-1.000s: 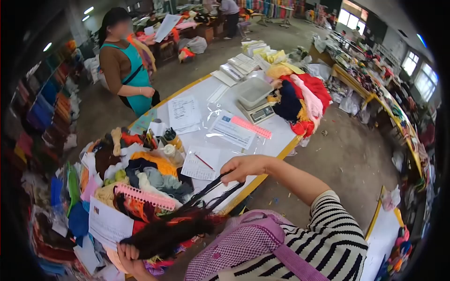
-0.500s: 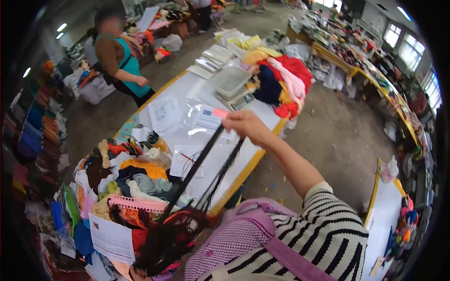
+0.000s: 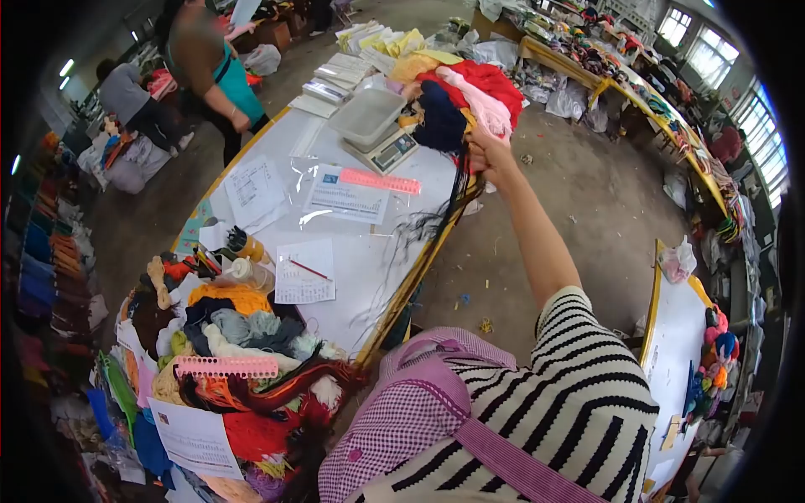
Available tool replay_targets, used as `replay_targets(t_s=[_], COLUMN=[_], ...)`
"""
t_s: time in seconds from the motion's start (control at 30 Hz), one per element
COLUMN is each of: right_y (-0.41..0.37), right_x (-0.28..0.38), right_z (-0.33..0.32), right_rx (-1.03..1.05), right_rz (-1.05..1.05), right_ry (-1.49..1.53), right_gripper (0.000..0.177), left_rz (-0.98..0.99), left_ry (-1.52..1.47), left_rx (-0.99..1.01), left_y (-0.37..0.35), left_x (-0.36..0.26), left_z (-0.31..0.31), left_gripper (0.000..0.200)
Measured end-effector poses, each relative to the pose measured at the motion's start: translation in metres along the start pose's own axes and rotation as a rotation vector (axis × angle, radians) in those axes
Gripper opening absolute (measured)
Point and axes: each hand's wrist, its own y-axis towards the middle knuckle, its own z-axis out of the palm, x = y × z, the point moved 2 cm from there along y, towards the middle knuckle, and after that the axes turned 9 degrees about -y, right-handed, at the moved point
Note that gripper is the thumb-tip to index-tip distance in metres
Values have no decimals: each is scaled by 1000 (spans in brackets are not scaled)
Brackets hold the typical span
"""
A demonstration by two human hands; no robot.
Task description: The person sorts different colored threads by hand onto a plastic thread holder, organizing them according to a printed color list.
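My right hand [image 3: 489, 157] is stretched out over the far right edge of the table, its fingers closed round the end of a bundle of dark thread [image 3: 449, 205]. The strands run down along the table's yellow edge towards me, with loose wisps fanning over the white top. Just beyond the hand lie navy yarn [image 3: 439, 113] and pink yarn [image 3: 474, 105]. At the near end is a heap of coloured yarn [image 3: 243, 327] with a pink punched strip [image 3: 226, 366] holding dark and orange strands. My left hand is out of sight.
A digital scale [image 3: 392, 151] carries a clear plastic tub [image 3: 366, 117]. Printed sheets [image 3: 345, 197], another pink strip [image 3: 380, 181] and a handwritten paper with a pencil [image 3: 304, 272] lie on the table [image 3: 335, 239]. A person in a teal apron [image 3: 239, 84] stands across it.
My right hand has moved away and to the right, drawing the dark thread out along the table edge. My left hand has left the view. The pink strip now lies on the table.
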Motion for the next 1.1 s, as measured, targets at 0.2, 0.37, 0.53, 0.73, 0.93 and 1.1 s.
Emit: replay_targets(t_s=[0.2,0.37,0.53,0.73,0.93,1.1], right_y=[-122,-217,-263,-254,-252,-274], right_x=[-76,-79,-86,-56,-80,-94], right_z=[179,320,369,369,374,377], right_rx=[1003,1455,1507,1172,2169,2286], right_rz=[420,-289,-584,-882,84,253], right_ry=[459,-146,-105,-468,-669,-561], right_gripper=[54,76,48,23,22,52], left_rz=[-34,-272,-199,-141,153,779], left_ry=[-33,-309,50,312,-26,-35], left_rx=[236,1068,1534,681,970,675], left_y=[-56,-107,-166,-108,-134,-174], left_x=[-4,-22,-42,-6,-36,-42], left_z=[72,165,206,179,164,200], left_gripper=[38,75,69,41,52,67])
